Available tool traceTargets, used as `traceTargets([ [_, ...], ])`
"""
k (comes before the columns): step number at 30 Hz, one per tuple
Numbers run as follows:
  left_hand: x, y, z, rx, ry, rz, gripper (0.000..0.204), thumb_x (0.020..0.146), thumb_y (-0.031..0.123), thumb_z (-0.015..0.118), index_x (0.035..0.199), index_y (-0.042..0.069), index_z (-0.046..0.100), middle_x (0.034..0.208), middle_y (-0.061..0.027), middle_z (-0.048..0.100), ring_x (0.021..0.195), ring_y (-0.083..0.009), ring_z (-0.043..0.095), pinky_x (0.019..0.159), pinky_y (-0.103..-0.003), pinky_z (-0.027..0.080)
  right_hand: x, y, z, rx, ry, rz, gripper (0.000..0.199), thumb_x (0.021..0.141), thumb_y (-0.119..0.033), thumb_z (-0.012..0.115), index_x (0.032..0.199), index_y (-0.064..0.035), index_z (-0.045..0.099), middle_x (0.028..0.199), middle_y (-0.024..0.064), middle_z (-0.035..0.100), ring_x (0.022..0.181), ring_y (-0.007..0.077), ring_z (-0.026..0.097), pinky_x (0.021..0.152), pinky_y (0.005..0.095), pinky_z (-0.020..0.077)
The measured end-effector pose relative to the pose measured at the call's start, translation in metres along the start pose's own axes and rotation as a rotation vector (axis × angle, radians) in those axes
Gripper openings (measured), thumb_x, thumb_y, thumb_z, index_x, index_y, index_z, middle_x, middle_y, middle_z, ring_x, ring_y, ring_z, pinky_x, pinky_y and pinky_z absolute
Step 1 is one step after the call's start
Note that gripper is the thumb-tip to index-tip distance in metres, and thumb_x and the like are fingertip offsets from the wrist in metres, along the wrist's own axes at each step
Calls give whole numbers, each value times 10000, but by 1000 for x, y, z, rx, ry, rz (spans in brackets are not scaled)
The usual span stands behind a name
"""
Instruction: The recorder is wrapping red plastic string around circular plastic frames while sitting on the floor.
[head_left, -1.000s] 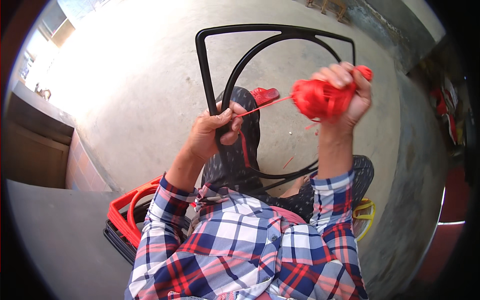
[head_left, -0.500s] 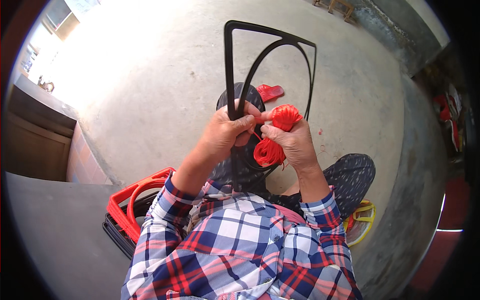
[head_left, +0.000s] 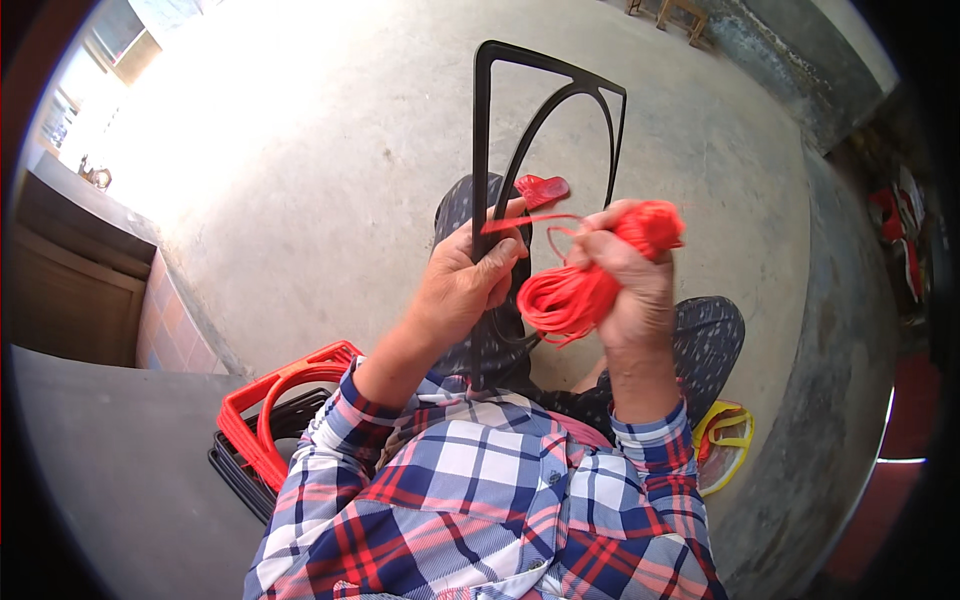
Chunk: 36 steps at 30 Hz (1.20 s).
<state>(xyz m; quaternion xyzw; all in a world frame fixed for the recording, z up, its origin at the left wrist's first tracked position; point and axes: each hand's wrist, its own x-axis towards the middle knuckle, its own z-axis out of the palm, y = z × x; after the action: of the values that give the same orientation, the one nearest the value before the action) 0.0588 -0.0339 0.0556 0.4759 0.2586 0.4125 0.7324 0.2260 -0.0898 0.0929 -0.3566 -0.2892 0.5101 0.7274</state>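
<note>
The person wears a long-sleeved plaid shirt [head_left: 480,500] checked in navy blue, white and red, with thin red lines crossing the paler squares. Its buttoned cuffs close at the wrists, the left cuff [head_left: 365,395] and the right cuff [head_left: 650,440] carrying the same check. Dark trousers [head_left: 710,340] with a fine pale speckled print cover the legs. Both hands are bare, without gloves or rings visible.

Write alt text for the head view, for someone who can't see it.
Seen from above, a seated person's left hand grips a black frame while the right hand clutches a bundle of red cord, one strand running across to the frame. A stack of red and black frames lies on the concrete floor.
</note>
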Motion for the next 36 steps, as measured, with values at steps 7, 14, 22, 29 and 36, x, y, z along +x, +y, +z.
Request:
traceTargets([
  [7,-5,-7,2,112,53,50,368,993,173,567,1327,23,525,866,-6,566,619,-37,511,492,-205,395,-9,39,-6,-56,37,183,107,847,-2,667,946,-23,634,844,59,662,733,138,640,703,266,524],
  [14,-2,-4,5,446,206,272,211,948,166,633,1034,-20,683,788,-17,593,732,-79,579,616,-233,460,-20,41,-7,-121,-66,305,143,815,28,685,944,-5,631,825,81,665,722,157,640,686,268,529],
  [22,-3,0,8,562,225,267,145,887,111,686,956,-15,702,816,-69,659,717,-106,603,625,-258,477,-24,43,-11,-100,-85,311,161,802,28,690,948,-7,632,834,69,661,735,152,642,688,267,529],
  [29,-3,1,9,576,222,281,115,883,73,666,945,-18,699,775,-74,647,689,-113,606,608,-267,479,-24,41,-15,-162,-95,346,178,802,25,680,970,-1,631,813,61,656,739,148,648,690,269,531],
  [36,-4,12,13,647,74,229,121,887,83,660,956,-6,706,756,-74,624,657,-121,595,579,-270,464,6,7,-9,-312,-104,66,264,822,-76,755,1038,18,635,802,31,646,710,111,616,679,250,520],
])
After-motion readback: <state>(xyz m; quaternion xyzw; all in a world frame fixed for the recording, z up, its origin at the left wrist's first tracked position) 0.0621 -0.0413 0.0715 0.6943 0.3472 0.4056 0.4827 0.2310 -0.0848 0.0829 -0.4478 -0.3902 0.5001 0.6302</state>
